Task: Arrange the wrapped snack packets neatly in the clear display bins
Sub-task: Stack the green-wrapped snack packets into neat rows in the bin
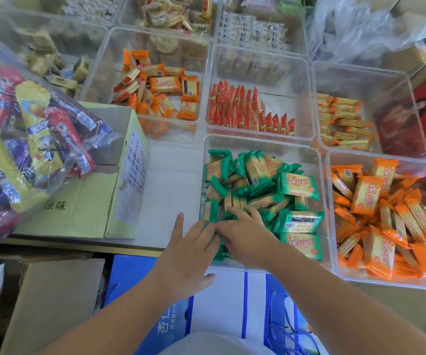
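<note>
Green packets (297,185) lie jumbled in the clear bin (263,143) at lower centre of the frame; this is the bin in hand. To do the step well, work from the near left corner: gather a few packets at a time, turn them to face one way, and stand them on edge in a row, as the red packets (235,108) stand in the bin above. Keep the loose pile pushed toward the right wall so the finished row does not topple.

Left hand (191,252) is flat and open, fingers spread, resting at the near left corner of the bin; its fingertips touch the green packets there, the thumb lying outside on the surface (170,180). It grips nothing that can be seen.

Right hand (245,234) reaches into the same corner, fingers partly curled over several green packets, pressing or gathering them; whether it has closed on any one packet cannot be told
</note>
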Demonstrator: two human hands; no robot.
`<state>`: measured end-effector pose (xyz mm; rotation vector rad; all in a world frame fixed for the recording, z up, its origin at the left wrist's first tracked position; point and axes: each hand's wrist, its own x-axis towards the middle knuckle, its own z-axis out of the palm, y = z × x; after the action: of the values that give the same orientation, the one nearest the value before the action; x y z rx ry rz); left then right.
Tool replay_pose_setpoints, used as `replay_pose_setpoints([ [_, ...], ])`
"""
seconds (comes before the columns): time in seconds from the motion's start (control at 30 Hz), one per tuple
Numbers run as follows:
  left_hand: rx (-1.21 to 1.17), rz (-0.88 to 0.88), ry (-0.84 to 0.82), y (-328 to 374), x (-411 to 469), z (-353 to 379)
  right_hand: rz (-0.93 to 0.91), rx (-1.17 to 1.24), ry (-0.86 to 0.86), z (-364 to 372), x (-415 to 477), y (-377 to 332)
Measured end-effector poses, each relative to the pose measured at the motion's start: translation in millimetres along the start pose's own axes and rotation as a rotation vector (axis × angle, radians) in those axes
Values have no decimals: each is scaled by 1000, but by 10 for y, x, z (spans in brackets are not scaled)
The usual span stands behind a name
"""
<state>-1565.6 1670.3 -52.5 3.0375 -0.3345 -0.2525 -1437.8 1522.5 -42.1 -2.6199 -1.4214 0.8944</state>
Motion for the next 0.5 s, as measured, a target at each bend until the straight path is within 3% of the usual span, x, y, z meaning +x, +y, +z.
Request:
replay_pose_setpoints([
  [0.13, 72, -4, -131, -65, 89, -8, 43, 75, 54, -92, 60, 76],
  [0.27, 33, 26, -155, -92, 130, 75, 199, 123, 289, -243, 278, 98],
  [0.5, -95, -23, -124, -87, 128, 127, 343, -122, 128, -275, 638, -2],
])
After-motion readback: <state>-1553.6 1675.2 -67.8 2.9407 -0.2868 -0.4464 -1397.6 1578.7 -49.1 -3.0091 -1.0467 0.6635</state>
